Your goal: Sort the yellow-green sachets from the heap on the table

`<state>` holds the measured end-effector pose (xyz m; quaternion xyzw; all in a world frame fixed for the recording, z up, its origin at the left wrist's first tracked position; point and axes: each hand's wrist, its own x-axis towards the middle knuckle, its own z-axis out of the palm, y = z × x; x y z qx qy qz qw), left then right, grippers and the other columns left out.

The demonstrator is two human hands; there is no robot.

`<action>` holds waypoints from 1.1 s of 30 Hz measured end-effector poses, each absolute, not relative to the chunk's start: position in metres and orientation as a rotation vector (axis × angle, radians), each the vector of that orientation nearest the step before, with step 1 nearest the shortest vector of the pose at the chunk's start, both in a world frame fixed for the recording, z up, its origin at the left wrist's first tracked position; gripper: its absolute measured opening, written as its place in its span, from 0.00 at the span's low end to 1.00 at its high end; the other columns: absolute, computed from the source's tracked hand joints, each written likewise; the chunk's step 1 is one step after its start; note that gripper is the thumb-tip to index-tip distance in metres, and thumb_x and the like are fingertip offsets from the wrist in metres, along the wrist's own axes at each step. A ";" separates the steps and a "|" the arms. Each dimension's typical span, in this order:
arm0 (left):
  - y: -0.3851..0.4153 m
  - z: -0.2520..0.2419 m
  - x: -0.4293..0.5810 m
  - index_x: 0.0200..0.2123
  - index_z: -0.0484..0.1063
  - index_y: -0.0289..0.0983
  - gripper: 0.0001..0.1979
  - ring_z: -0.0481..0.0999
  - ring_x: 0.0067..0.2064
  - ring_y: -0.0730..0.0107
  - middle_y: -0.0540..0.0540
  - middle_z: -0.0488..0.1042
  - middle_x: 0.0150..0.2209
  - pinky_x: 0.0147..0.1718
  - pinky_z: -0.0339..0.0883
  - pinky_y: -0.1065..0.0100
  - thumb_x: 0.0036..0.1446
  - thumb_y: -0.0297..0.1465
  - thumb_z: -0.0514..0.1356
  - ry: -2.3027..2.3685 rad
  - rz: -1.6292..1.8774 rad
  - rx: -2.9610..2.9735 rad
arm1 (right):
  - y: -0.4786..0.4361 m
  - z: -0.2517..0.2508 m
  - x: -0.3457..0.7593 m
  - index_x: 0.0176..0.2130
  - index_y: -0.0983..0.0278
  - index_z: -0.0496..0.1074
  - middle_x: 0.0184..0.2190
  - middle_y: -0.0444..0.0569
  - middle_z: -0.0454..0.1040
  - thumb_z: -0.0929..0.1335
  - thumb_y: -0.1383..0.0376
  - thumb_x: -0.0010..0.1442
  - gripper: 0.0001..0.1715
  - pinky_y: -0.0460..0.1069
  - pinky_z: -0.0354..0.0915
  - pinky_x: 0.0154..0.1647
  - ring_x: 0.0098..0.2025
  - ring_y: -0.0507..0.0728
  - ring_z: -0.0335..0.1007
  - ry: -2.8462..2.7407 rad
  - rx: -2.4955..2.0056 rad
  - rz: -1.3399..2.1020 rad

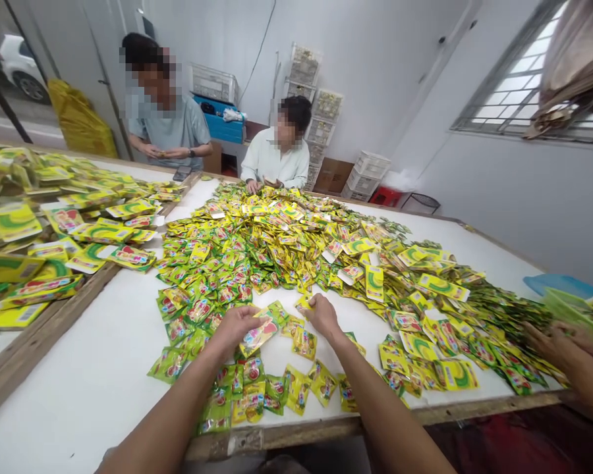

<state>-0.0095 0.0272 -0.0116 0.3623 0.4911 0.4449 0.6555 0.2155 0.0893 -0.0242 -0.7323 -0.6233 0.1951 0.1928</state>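
Head view: clock face centred on the gap between your hands, 12 pointing away from you across the white table point(113, 336).
Left hand: at 9 o'clock, your left hand point(237, 327) is closed on a yellow-and-green box point(260, 332), its far end angled towards 1 o'clock; whether that end is open cannot be told.
Right hand: at 3 o'clock, your right hand point(325, 316) is narrowed to a pinch on a small yellow packet point(303, 305), which sits apart from the box.
Loose packets: scattered at 6 o'clock, the loose packets point(297, 388) lie between your forearms, near the wooden edge point(306, 433).
Heap: at 12 o'clock, a broad heap point(277, 243) of packets and boxes.
Neighbours: two seated people at 11 point(170, 135) and 12 o'clock point(279, 158); at 3 o'clock, another worker's hands point(566, 352) beside a green basket point(568, 315).
Box and packet: the step in hand appears to be picking out a packet while the box is held ready.
Gap between hands: bringing the two together would call for a steady left grip and a light right pinch, packet turned to the box's end.
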 end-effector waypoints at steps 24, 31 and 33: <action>0.025 0.000 -0.016 0.29 0.73 0.34 0.21 0.71 0.25 0.72 0.50 0.75 0.24 0.27 0.61 0.72 0.30 0.38 0.72 1.051 1.124 0.805 | 0.043 0.019 0.167 0.32 0.61 0.64 0.23 0.40 0.66 0.74 0.54 0.41 0.23 0.48 0.62 0.30 0.28 0.53 0.64 -1.425 -1.248 1.183; 0.023 -0.003 -0.014 0.31 0.76 0.33 0.20 0.73 0.27 0.70 0.47 0.77 0.27 0.28 0.61 0.71 0.36 0.41 0.70 1.029 1.122 0.937 | 0.045 0.033 0.181 0.27 0.63 0.68 0.23 0.43 0.71 0.75 0.55 0.40 0.19 0.51 0.64 0.35 0.28 0.54 0.67 -1.542 -1.206 1.515; 0.023 -0.006 -0.013 0.32 0.76 0.34 0.20 0.74 0.29 0.68 0.46 0.78 0.28 0.29 0.62 0.70 0.38 0.42 0.69 0.992 1.131 0.951 | 0.047 0.039 0.180 0.26 0.64 0.69 0.22 0.42 0.71 0.75 0.55 0.38 0.19 0.51 0.63 0.35 0.28 0.54 0.67 -1.569 -1.188 1.567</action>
